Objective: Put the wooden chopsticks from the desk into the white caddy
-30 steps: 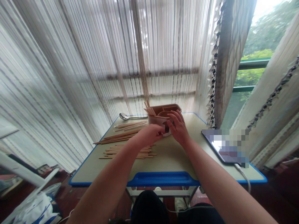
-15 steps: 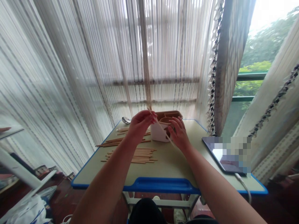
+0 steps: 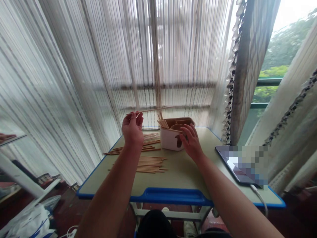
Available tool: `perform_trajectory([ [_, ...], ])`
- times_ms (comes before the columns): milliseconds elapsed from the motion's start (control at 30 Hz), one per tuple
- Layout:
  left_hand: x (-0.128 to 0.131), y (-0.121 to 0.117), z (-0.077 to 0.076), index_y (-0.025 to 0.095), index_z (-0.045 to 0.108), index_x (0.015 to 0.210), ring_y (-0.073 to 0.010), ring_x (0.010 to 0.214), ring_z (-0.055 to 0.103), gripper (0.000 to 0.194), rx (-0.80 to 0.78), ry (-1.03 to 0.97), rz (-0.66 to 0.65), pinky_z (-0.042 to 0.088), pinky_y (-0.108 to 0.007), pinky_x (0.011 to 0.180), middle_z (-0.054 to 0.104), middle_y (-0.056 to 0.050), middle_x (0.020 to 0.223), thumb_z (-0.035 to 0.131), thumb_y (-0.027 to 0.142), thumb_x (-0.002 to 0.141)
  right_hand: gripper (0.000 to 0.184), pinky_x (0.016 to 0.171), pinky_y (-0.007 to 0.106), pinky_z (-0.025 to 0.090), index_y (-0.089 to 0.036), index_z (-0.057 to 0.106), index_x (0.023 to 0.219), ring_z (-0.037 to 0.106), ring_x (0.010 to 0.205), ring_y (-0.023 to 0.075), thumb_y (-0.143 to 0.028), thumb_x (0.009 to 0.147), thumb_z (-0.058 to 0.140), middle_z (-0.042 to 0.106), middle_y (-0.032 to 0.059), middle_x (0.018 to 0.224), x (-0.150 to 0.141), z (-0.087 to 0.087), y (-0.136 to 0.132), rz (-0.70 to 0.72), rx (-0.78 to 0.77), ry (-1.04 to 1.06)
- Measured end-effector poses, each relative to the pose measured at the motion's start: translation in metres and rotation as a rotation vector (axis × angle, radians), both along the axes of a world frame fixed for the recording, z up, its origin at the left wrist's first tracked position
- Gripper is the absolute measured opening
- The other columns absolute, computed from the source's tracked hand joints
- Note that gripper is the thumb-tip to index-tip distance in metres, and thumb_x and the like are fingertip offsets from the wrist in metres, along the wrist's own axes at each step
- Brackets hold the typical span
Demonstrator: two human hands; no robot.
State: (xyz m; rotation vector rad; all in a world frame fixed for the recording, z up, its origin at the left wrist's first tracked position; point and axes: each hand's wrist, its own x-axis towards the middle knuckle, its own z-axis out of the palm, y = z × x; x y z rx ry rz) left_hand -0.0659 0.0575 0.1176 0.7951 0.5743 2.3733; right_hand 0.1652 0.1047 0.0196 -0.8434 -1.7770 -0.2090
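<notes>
My left hand [image 3: 133, 127] is raised above the left half of the table, its fingers pinched on one end of a light wooden chopstick [image 3: 157, 109]. The stick points right, nearly level, over a chopstick holder [image 3: 168, 138] with white walls and a brown inside. Several chopsticks [image 3: 162, 123] stand in the holder's left compartment. My right hand [image 3: 192, 140] is at the holder's front right corner, fingers apart by the rim; whether they touch it I cannot tell. Light chopsticks [image 3: 152, 162] lie in a row at the front, with darker chopsticks [image 3: 119, 151] behind, partly hidden by my left arm.
The table [image 3: 178, 178] has a blue edge and a front groove. A tablet [image 3: 237, 168] with a white cable [image 3: 259, 195] lies at the right. Striped curtains [image 3: 111, 66] hang behind the table. At the far left, another person's hand [image 3: 7, 137] shows.
My left hand has moved left, away from the holder, and the chopstick has swung from slanting down right to nearly level. My right hand has stayed by the holder.
</notes>
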Motion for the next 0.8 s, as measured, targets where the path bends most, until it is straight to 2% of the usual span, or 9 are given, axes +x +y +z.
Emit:
perform_trajectory([
  [100, -0.001, 0.006, -0.005, 0.018, 0.055, 0.086, -0.0103, 0.075, 0.067, 0.017, 0.014, 0.049, 0.210, 0.051, -0.021, 0.069, 0.066, 0.000, 0.086, 0.064, 0.028, 0.076, 0.031, 0.111, 0.049, 0.029, -0.022, 0.054, 0.116, 0.026, 0.136, 0.0241, -0.035, 0.091, 0.043, 0.049, 0.0071, 0.132, 0.000, 0.000, 0.000, -0.002, -0.007, -0.004],
  [167, -0.001, 0.008, -0.008, 0.018, 0.055, 0.087, -0.0098, 0.073, 0.066, 0.017, 0.012, 0.144, 0.302, 0.050, -0.020, 0.064, 0.065, -0.001, 0.088, 0.062, 0.030, 0.078, 0.031, 0.111, 0.049, 0.029, -0.022, 0.054, 0.116, 0.027, 0.136, 0.0239, -0.036, 0.091, 0.043, 0.050, 0.0071, 0.132, -0.001, 0.000, 0.000, -0.002, -0.007, -0.003],
  [300, -0.001, 0.009, -0.012, 0.018, 0.057, 0.088, -0.0078, 0.062, 0.062, 0.017, -0.073, 0.434, 0.435, 0.045, -0.017, 0.054, 0.065, -0.001, 0.085, 0.058, 0.034, 0.081, 0.032, 0.111, 0.049, 0.029, -0.022, 0.055, 0.116, 0.027, 0.136, 0.0242, -0.037, 0.091, 0.043, 0.050, 0.0070, 0.132, -0.002, -0.002, 0.002, -0.004, -0.005, 0.003],
  [400, 0.002, 0.007, -0.017, 0.018, 0.061, 0.087, -0.0064, 0.054, 0.055, 0.018, -0.135, 0.686, 0.512, 0.042, -0.017, 0.053, 0.065, -0.001, 0.080, 0.058, 0.034, 0.082, 0.032, 0.110, 0.050, 0.029, -0.022, 0.055, 0.116, 0.027, 0.136, 0.0245, -0.037, 0.090, 0.043, 0.050, 0.0074, 0.132, -0.004, -0.003, 0.003, -0.007, -0.007, -0.002],
  [467, 0.005, 0.008, -0.021, 0.018, 0.063, 0.090, -0.0070, 0.054, 0.054, 0.020, -0.154, 0.838, 0.531, 0.042, -0.019, 0.055, 0.066, -0.001, 0.081, 0.056, 0.034, 0.083, 0.032, 0.110, 0.051, 0.029, -0.022, 0.055, 0.116, 0.027, 0.136, 0.0248, -0.037, 0.090, 0.043, 0.050, 0.0075, 0.132, -0.005, -0.003, 0.003, -0.008, -0.009, -0.005],
  [567, 0.012, 0.014, -0.028, 0.017, 0.065, 0.091, -0.0099, 0.057, 0.055, 0.023, -0.207, 1.015, 0.484, 0.041, -0.021, 0.059, 0.067, -0.004, 0.080, 0.054, 0.036, 0.083, 0.032, 0.110, 0.051, 0.029, -0.022, 0.055, 0.117, 0.027, 0.136, 0.0251, -0.036, 0.090, 0.043, 0.050, 0.0075, 0.132, -0.006, -0.002, 0.003, -0.007, -0.010, -0.006],
  [800, 0.020, 0.022, -0.038, 0.014, 0.069, 0.084, -0.0195, 0.067, 0.062, 0.044, -0.494, 1.245, 0.382, 0.040, -0.027, 0.062, 0.067, -0.010, 0.071, 0.037, 0.044, 0.090, 0.032, 0.110, 0.051, 0.029, -0.022, 0.054, 0.117, 0.027, 0.136, 0.0256, -0.037, 0.090, 0.045, 0.049, 0.0073, 0.133, -0.005, -0.001, 0.003, -0.017, -0.012, -0.015],
])
